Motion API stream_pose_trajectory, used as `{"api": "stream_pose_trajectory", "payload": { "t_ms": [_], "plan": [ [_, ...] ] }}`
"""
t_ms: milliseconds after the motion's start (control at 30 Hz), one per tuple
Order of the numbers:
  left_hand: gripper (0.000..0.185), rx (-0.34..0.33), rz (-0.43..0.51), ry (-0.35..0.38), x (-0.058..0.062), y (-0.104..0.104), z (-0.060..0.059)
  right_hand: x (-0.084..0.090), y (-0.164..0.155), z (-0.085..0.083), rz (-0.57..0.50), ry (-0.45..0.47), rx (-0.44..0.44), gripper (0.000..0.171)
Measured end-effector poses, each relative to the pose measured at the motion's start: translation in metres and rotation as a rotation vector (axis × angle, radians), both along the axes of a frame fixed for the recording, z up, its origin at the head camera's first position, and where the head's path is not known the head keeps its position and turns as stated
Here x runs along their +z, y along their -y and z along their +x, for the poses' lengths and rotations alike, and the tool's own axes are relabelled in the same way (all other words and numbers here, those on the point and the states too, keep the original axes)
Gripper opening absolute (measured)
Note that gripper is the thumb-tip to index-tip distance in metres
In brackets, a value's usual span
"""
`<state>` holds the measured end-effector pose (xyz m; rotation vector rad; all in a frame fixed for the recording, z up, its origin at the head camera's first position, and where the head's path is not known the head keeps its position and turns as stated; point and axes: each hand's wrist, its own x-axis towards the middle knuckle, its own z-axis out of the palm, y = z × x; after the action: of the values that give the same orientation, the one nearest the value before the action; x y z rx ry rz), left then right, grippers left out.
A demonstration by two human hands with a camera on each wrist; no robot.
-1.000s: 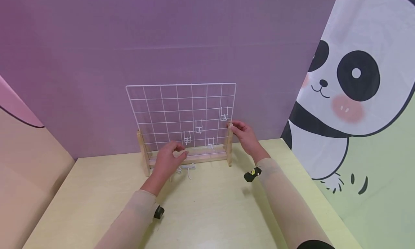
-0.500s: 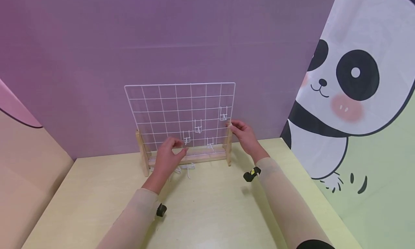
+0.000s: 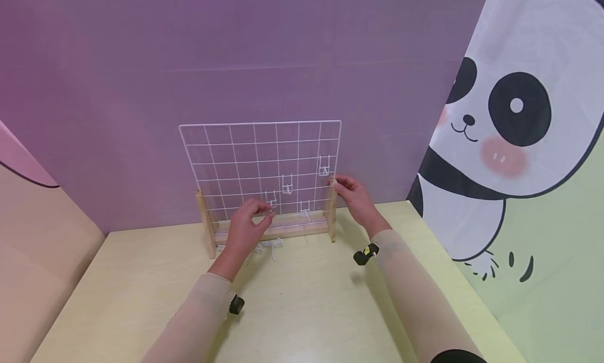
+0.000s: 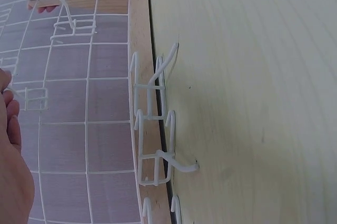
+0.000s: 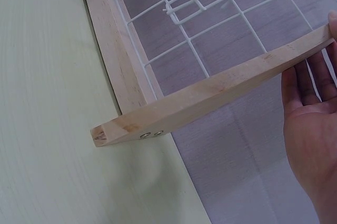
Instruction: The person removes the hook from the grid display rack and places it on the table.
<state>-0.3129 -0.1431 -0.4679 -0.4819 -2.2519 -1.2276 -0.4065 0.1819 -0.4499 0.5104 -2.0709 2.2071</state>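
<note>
A white wire grid panel (image 3: 236, 163) stands upright in a wooden stand (image 3: 205, 224). Several white wire hooks hang on its right half, including one high up (image 3: 324, 170) and one near the middle (image 3: 287, 185). My left hand (image 3: 243, 229) is in front of the grid, its thumb and fingers curled at the hanging hook (image 4: 36, 99) and pinching its prong; the fingertips partly cover it. My right hand (image 3: 358, 200) grips the top of the stand's right post (image 5: 221, 84), thumb in front and fingers behind.
Loose white hooks (image 4: 155, 153) lie along the front of the stand's base, on the pale wooden table (image 3: 302, 305). A purple backdrop (image 3: 259, 53) rises behind the stand. A panda picture (image 3: 514, 169) covers the wall at the right.
My left hand has risen slightly, and its thumb and fingertips have come closer together at the hook. The right hand stays on the post.
</note>
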Motion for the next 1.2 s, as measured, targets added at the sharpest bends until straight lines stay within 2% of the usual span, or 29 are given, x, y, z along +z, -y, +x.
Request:
{"api": "stream_pose_trajectory", "payload": {
  "t_ms": [167,533,667,867,1033,1200],
  "plan": [
    [0.014,0.006,-0.007,-0.041,-0.002,0.000,-0.001,0.000,0.001,0.000,-0.021,0.000,0.010,0.035],
    [0.014,0.033,-0.008,-0.041,-0.004,0.001,-0.004,0.000,0.001,0.000,-0.005,0.018,0.002,0.032],
    [0.014,0.038,-0.012,-0.067,-0.004,0.001,-0.005,-0.001,0.000,0.001,0.005,0.024,-0.003,0.030],
    [0.013,0.038,-0.029,-0.105,-0.002,0.002,-0.004,-0.001,0.000,0.001,0.003,0.021,-0.001,0.031],
    [0.014,0.045,-0.068,-0.130,0.003,0.002,-0.003,0.000,0.000,0.002,0.007,0.023,-0.002,0.032],
    [0.012,0.052,-0.067,-0.144,0.009,0.001,-0.003,0.001,0.001,0.001,-0.011,0.021,0.007,0.036]
  ]
}}
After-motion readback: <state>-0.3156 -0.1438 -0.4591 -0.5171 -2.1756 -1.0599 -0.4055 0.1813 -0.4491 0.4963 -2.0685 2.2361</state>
